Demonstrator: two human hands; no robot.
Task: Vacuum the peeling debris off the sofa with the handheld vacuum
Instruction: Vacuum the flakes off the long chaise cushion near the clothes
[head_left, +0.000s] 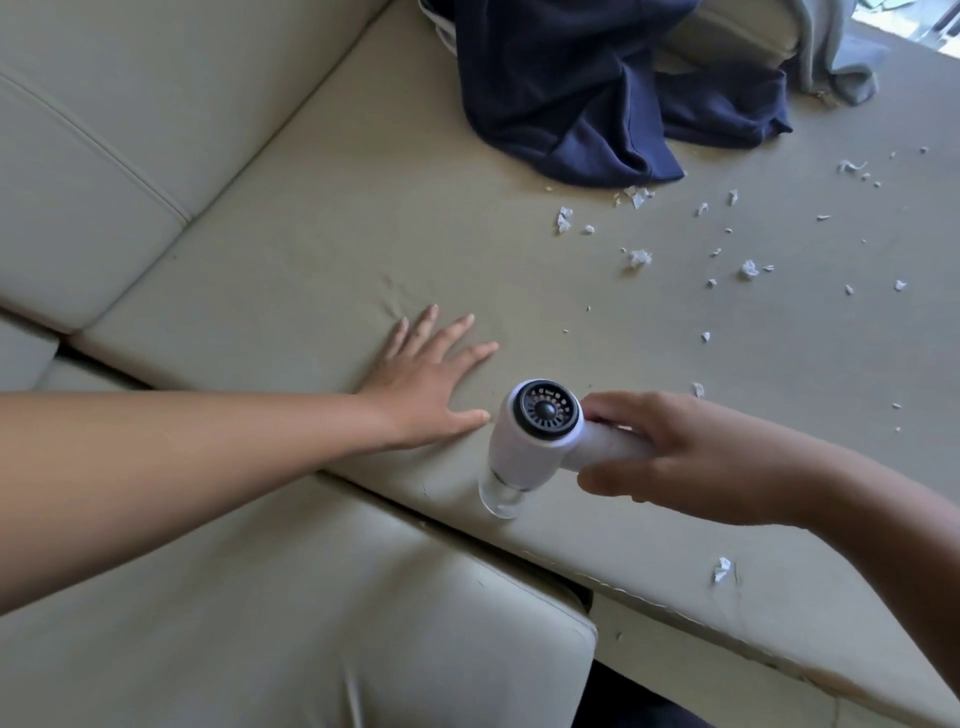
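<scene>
The right hand (691, 457) grips the vacuum (524, 441), left hand (426, 379) flat on sofa (311, 234)

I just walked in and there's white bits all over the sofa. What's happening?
A person is cleaning the sofa. Their right hand holds the white handheld vacuum by its handle, its clear nozzle pointing down at the seat cushion near the front edge. Their left hand rests flat on the cushion beside it. White flakes lie scattered farther right, near a navy garment.
</scene>
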